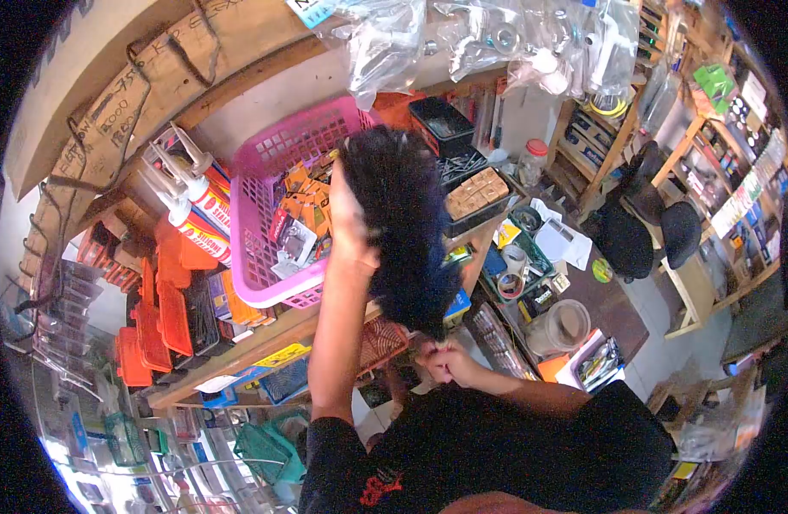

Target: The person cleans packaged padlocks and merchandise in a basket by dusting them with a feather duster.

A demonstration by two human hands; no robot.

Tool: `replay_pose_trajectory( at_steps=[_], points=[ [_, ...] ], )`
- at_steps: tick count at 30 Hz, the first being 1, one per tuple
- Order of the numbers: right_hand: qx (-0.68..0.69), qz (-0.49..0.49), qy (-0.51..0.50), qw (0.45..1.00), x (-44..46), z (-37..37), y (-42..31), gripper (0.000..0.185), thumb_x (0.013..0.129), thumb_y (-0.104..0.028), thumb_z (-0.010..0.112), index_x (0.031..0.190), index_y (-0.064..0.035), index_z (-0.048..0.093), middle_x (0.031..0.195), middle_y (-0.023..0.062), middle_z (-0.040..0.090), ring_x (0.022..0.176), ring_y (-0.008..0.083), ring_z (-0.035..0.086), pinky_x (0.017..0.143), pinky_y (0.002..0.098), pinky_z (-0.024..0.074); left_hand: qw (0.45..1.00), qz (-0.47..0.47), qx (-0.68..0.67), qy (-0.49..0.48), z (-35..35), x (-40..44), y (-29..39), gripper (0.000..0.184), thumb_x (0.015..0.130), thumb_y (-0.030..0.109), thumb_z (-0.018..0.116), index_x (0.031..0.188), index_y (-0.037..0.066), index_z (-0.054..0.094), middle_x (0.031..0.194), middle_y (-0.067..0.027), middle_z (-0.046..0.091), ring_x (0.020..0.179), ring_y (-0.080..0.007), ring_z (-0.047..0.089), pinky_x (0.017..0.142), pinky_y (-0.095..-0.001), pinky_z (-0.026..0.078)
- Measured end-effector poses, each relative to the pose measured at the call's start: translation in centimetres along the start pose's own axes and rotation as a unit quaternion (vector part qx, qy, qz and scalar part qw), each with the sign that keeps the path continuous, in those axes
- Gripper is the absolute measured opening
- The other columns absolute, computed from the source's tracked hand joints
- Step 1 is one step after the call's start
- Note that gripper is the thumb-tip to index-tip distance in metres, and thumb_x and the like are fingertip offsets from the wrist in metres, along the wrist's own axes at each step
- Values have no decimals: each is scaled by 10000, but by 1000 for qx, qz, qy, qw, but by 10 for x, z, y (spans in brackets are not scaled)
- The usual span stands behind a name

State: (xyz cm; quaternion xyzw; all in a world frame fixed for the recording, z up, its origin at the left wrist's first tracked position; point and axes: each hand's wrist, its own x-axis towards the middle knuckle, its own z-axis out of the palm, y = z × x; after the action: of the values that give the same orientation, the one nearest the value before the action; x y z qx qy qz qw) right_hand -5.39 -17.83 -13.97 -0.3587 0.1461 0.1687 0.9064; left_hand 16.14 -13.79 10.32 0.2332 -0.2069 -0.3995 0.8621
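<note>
A black fluffy duster [402, 223], blurred, stretches from over the pink basket [248, 265] down toward my chest. Its lower end meets my right hand [445, 361], whose fingers are closed round what looks like the handle. My left hand [349, 224] is at the duster's left side, over the basket's right part; its fingers are hidden by the duster and blurred. Inside the basket lie orange packets [307, 201] and a white-and-dark pack [297, 240].
Silicone tubes [201, 214] and orange containers [161, 317] are left of the basket. Black trays [443, 120] and a box of tan blocks [480, 199] sit to its right. Plastic bags [385, 51] hang above. A lower table [625, 317] holds a clear tub [558, 327].
</note>
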Motion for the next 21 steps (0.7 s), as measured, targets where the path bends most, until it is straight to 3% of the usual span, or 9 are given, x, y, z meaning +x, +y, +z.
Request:
replay_pose_trajectory(
  at_steps=[2, 5, 6, 7, 8, 13, 14, 18, 21],
  points=[
    [75, -5, -43, 996, 11, -3, -4, 54, 834, 3, 517, 861, -29, 550, 549, 16, 440, 401, 82, 342, 383, 254, 243, 999, 41, 18, 1, 1, -1, -2, 560, 964, 498, 340, 1111, 28, 607, 1012, -171, 671, 905, -299, 647, 844, -440, 522],
    [-74, -104, 43, 991, 9, 0, 14, 45, 848, -7, 526, 819, -39, 537, 551, 16, 452, 401, 85, 349, 382, 260, 246, 999, 18, 50, 3, 4, -5, -2, 601, 959, 531, 332, 1114, 18, 604, 959, -172, 674, 866, -295, 651, 817, -433, 530],
    [-117, -152, -22, 981, 14, -9, 26, 161, 875, -57, 579, 729, -62, 511, 527, 0, 434, 403, 85, 350, 391, 266, 239, 997, 19, 68, 21, 17, -10, 0, 635, 957, 551, 314, 1115, 5, 597, 928, -175, 672, 813, -289, 652, 775, -427, 540],
    [-182, -50, 28, 982, 9, -19, 35, 286, 889, -114, 625, 646, -84, 475, 499, -12, 415, 403, 83, 357, 404, 263, 246, 995, 19, 86, 39, 30, -16, 2, 669, 956, 571, 296, 1116, -7, 590, 896, -178, 670, 761, -284, 653, 733, -421, 551],
    [-103, 10, -18, 994, 11, -32, 42, 291, 891, -142, 642, 653, -91, 484, 501, -14, 417, 405, 79, 353, 407, 261, 238, 995, 7, 92, 40, 30, -16, 2, 696, 949, 588, 288, 1112, -18, 589, 891, -179, 668, 730, -282, 650, 708, -415, 554],
    [-23, 1, -39, 999, -2, -16, 14, 138, 854, -90, 648, 762, -103, 546, 607, -18, 484, 444, 67, 410, 398, 241, 264, 997, -54, 4, -51, 3, -6, 1, 645, 950, 537, 324, 1140, -23, 583, 1058, -206, 656, 899, -306, 652, 860, -481, 510],
    [23, 6, -54, 998, -3, -11, 1, 127, 836, -78, 658, 757, -113, 566, 654, -16, 529, 472, 55, 439, 407, 231, 287, 999, 1, -4, 34, 7, 1, 0, 613, 949, 520, 340, 1132, -3, 604, 1082, -203, 648, 952, -313, 634, 903, -481, 487],
    [-61, -49, -17, 997, 2, -18, 4, 84, 823, -84, 610, 892, -101, 565, 624, -4, 504, 530, 81, 467, 429, 268, 332, 978, 112, 142, 100, 28, -11, -2, 553, 975, 489, 334, 1127, 27, 596, 1081, -148, 661, 1000, -268, 628, 907, -424, 497],
    [-118, -50, -26, 991, 28, -79, 71, 226, 884, -184, 545, 1081, -82, 589, 851, 62, 608, 615, 103, 524, 495, 253, 374, 994, 3, 108, 6, 7, -5, 2, 578, 979, 497, 296, 1123, 10, 572, 1057, -178, 663, 941, -271, 640, 856, -417, 519]
  ],
)
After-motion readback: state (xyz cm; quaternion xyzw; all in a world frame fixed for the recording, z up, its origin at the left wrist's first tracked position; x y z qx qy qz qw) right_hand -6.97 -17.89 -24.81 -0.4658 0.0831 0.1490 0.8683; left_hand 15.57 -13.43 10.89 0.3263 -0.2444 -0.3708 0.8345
